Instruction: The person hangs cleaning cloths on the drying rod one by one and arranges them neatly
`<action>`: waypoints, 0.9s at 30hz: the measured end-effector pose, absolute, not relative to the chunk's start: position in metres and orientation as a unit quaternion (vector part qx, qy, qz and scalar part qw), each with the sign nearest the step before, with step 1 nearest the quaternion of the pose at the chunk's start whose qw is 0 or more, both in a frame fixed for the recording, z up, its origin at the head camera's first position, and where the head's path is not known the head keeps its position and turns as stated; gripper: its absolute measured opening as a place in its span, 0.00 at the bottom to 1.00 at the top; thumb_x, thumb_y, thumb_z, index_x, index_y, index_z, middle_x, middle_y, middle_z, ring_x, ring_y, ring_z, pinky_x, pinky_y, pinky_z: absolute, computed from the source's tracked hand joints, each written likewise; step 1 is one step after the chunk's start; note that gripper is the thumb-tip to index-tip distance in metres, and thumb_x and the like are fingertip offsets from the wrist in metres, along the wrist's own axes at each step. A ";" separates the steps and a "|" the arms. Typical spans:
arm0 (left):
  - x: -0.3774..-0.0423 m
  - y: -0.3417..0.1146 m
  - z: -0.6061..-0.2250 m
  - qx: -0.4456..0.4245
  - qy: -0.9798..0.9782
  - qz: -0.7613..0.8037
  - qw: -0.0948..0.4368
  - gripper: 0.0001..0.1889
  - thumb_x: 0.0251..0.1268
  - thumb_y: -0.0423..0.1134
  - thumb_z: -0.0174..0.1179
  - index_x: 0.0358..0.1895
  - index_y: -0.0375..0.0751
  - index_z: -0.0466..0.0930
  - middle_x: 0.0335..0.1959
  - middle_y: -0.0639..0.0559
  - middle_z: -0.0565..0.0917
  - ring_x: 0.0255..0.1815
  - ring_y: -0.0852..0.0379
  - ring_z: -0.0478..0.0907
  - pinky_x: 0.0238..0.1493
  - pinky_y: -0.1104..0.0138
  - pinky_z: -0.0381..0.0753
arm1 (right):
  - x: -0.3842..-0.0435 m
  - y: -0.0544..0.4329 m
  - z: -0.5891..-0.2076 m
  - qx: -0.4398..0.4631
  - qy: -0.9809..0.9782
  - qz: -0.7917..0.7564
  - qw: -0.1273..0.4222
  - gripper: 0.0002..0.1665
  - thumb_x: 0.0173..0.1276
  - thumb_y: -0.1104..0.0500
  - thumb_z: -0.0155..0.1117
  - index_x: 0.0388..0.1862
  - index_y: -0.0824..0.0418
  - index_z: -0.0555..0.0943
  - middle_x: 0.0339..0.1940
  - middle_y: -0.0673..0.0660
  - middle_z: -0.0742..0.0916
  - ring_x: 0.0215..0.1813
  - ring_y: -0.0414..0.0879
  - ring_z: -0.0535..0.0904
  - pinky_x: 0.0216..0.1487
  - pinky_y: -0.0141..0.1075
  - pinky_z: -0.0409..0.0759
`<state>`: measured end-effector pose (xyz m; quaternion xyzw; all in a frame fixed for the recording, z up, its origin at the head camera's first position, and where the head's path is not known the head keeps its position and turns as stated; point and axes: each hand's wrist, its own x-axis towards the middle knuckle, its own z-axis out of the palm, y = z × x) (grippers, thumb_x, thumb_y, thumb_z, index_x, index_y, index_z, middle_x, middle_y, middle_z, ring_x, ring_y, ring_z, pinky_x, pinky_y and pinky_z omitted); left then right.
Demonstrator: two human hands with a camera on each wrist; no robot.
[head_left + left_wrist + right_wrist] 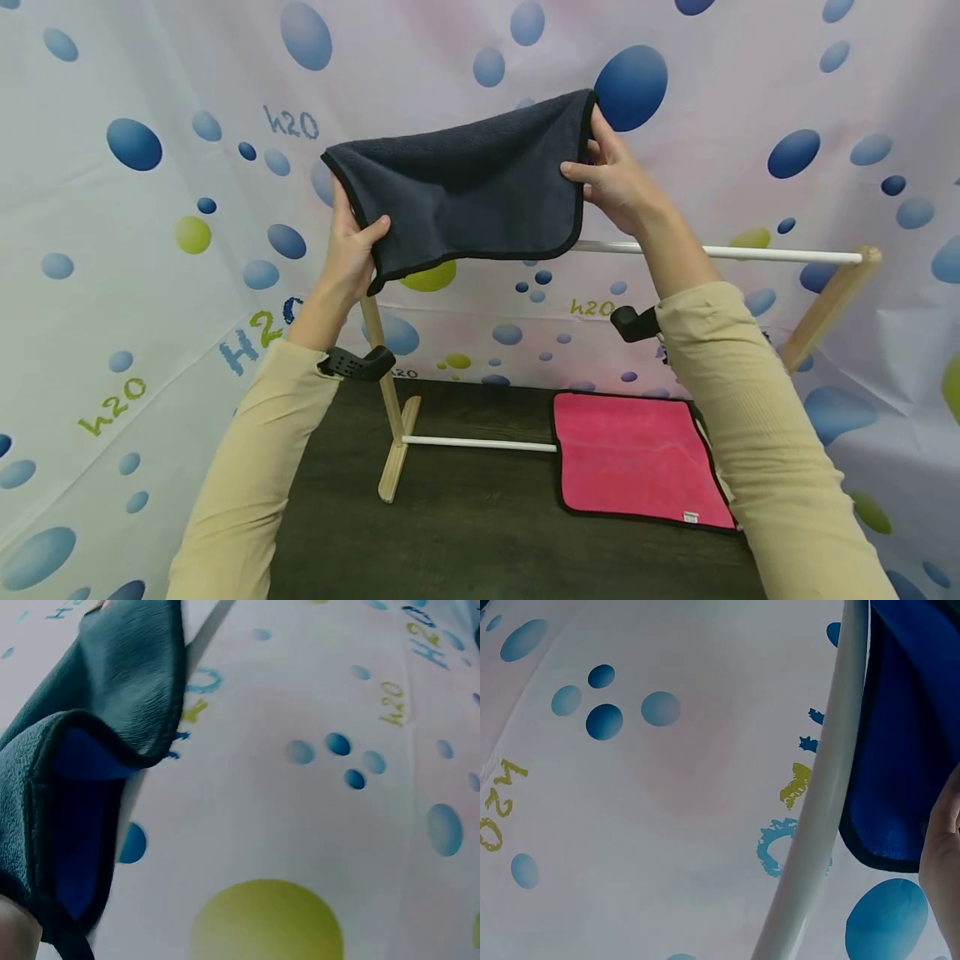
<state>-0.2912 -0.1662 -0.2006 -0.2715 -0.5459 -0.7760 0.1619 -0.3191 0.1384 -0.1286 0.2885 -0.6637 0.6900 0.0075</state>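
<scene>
Left hand [349, 257] and right hand [617, 182] each grip 1 side of the dark grey cloth [480, 204], raised at the upper rail [780, 254], contact unclear. Pink cloth [637, 462] already covers the lower rail's [480, 443] right stretch; releasing the grey cloth apparently remains.

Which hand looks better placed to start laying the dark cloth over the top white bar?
Probably the right hand: it holds the dark cloth higher in the head view, above the line of the top white bar. The left hand holds the lower end.
</scene>
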 end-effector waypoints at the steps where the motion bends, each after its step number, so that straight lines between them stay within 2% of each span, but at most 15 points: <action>1: -0.292 -0.168 -0.198 -0.272 -0.546 -0.776 0.158 0.45 0.63 0.18 0.41 0.72 0.60 0.29 0.71 0.54 0.49 0.58 0.52 0.66 0.46 0.72 0.77 | -0.318 0.139 -0.130 0.291 -0.665 0.688 0.009 0.46 0.66 0.72 0.50 0.72 0.35 0.47 0.66 0.57 0.63 0.60 0.49 0.64 0.60 0.50 0.61; 4: -0.295 -0.171 -0.191 -0.276 -0.537 -0.784 0.145 0.42 0.64 0.18 0.40 0.73 0.61 0.35 0.70 0.55 0.52 0.52 0.57 0.69 0.44 0.72 0.77 | -0.316 0.142 -0.134 0.302 -0.669 0.679 0.006 0.46 0.66 0.72 0.50 0.72 0.35 0.47 0.68 0.55 0.61 0.63 0.49 0.61 0.62 0.51 0.59; 8: -0.295 -0.177 -0.193 -0.274 -0.525 -0.797 0.118 0.41 0.65 0.19 0.39 0.72 0.62 0.39 0.69 0.52 0.54 0.50 0.57 0.70 0.44 0.71 0.77 | -0.313 0.147 -0.143 0.308 -0.684 0.661 -0.020 0.45 0.66 0.70 0.52 0.72 0.37 0.48 0.68 0.55 0.61 0.62 0.49 0.63 0.58 0.46 0.65; 13: -0.292 -0.184 -0.206 -0.261 -0.539 -0.798 0.065 0.41 0.66 0.21 0.39 0.72 0.64 0.36 0.70 0.47 0.51 0.54 0.56 0.70 0.45 0.70 0.78 | -0.308 0.153 -0.156 0.298 -0.720 0.624 -0.059 0.45 0.67 0.67 0.52 0.73 0.40 0.43 0.68 0.57 0.60 0.62 0.50 0.64 0.62 0.50 0.63; 16: -0.290 -0.187 -0.213 -0.257 -0.541 -0.800 0.050 0.40 0.67 0.21 0.39 0.72 0.63 0.35 0.71 0.45 0.50 0.54 0.56 0.72 0.45 0.70 0.78 | -0.306 0.154 -0.164 0.285 -0.733 0.614 -0.069 0.41 0.68 0.65 0.52 0.73 0.46 0.46 0.64 0.60 0.66 0.58 0.50 0.69 0.63 0.55 0.61; 20: -0.290 -0.190 -0.219 -0.261 -0.530 -0.806 0.043 0.39 0.67 0.21 0.38 0.73 0.60 0.35 0.72 0.44 0.49 0.51 0.58 0.74 0.45 0.70 0.78 | -0.304 0.156 -0.172 0.268 -0.747 0.604 -0.080 0.37 0.68 0.65 0.52 0.71 0.52 0.49 0.57 0.61 0.75 0.49 0.46 0.77 0.63 0.54 0.63; 27: -0.289 -0.196 -0.223 -0.278 -0.527 -0.803 0.019 0.38 0.68 0.21 0.35 0.73 0.57 0.32 0.73 0.45 0.43 0.49 0.58 0.77 0.44 0.70 0.79 | -0.301 0.162 -0.184 0.261 -0.771 0.573 -0.098 0.36 0.69 0.63 0.51 0.72 0.56 0.49 0.54 0.59 0.79 0.45 0.45 0.80 0.60 0.51 0.69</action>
